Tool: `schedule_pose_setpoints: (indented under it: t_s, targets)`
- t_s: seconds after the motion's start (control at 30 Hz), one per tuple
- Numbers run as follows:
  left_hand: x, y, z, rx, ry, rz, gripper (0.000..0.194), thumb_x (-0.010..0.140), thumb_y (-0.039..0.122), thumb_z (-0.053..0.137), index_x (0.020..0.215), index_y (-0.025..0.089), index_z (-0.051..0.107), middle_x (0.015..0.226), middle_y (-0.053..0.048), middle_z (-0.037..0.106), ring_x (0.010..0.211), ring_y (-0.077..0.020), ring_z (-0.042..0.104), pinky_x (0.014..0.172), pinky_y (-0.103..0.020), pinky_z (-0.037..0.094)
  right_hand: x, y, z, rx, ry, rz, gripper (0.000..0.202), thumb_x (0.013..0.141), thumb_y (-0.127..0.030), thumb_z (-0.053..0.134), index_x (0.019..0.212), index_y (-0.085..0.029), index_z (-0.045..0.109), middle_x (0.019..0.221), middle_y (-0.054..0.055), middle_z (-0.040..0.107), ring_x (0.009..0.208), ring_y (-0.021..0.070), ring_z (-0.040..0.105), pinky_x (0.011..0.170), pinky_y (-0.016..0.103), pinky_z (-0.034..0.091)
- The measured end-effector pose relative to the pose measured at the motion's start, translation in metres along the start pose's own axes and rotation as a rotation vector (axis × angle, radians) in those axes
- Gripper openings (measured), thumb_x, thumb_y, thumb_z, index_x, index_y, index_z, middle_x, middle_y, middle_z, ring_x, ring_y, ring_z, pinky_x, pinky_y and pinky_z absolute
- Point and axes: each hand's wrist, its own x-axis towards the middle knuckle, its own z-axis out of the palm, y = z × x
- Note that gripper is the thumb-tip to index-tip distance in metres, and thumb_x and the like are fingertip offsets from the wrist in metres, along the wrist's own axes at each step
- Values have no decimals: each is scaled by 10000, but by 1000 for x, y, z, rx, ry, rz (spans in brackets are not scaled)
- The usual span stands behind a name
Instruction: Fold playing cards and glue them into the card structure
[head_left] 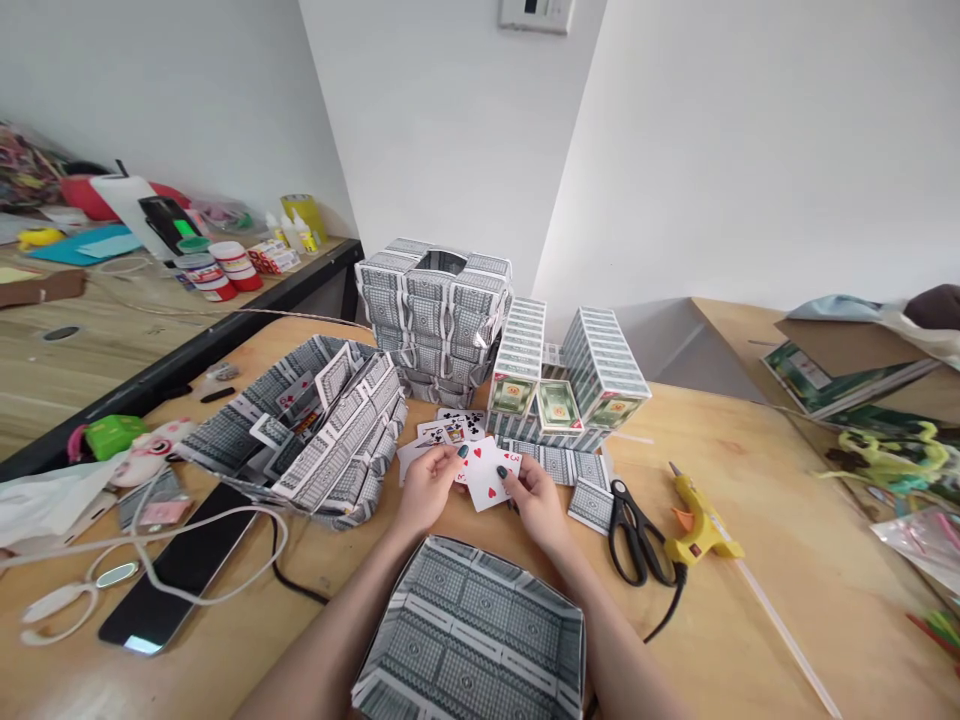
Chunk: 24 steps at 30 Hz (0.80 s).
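Two bare hands pinch white heart-suit playing cards (486,474) above a wooden tabletop (757,560).
Left hand (426,490) and right hand (537,500) grip the cards' edges, fingers pressed together; a shallow tray of folded grey card backs (472,635) sits just below, black scissors (636,530) near the right.

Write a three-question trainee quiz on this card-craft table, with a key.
1. True or false: both hands hold playing cards.
2. Which tool lies nearest the right hand? A) scissors B) glue gun C) phone
3. Fill in: the card tray lies between the person's ____.

Key
1. True: the left hand and right hand grip the red-suited cards together.
2. A
3. forearms
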Motion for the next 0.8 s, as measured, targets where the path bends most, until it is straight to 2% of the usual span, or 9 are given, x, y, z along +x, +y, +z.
schedule_pose_setpoints:
  t_s: [0.07,0.17,0.33,0.47,0.63,0.8]
  targets:
    - [0,0,-1,-29,-44,53,280,703,239,556,966,144,564,809,-50,648,754,-182,623,606,-273,521,0,-1,0,-6,9,-8,248,742,-432,551,737,-198,469,601,-18,532,508,121,474,455,229,373]
    - [1,0,-3,-5,-86,69,372,697,184,539,1065,136,540,814,-53,646,745,-171,617,621,-268,504,-1,-1,0,-36,0,-28,262,731,-439,563,726,-193,471,591,-25,510,498,110,457,446,222,363]
    - [2,-1,-2,58,-56,52,194,701,241,567,865,136,574,690,-17,632,648,-141,596,581,-235,469,0,3,-1,-66,-17,27,305,773,-493,490,703,-199,449,496,-43,475,406,106,435,385,221,333]
    - [2,0,1,125,15,21,188,694,295,579,808,146,573,592,14,601,562,-131,574,508,-218,442,2,6,-3,-39,-31,39,329,761,-524,482,703,-201,464,561,-19,541,457,132,502,440,254,408]
    - [4,3,1,152,27,-9,228,688,319,596,845,154,613,645,-19,650,625,-165,614,549,-249,479,2,8,-6,-83,4,-24,240,745,-433,532,726,-198,486,619,-10,548,567,147,511,538,262,441]
    - [5,0,0,163,15,15,168,689,326,601,748,172,630,684,-24,670,656,-173,624,575,-257,491,2,8,-6,-66,-7,-31,143,741,-337,533,748,-200,493,647,-8,556,586,150,517,568,270,449]
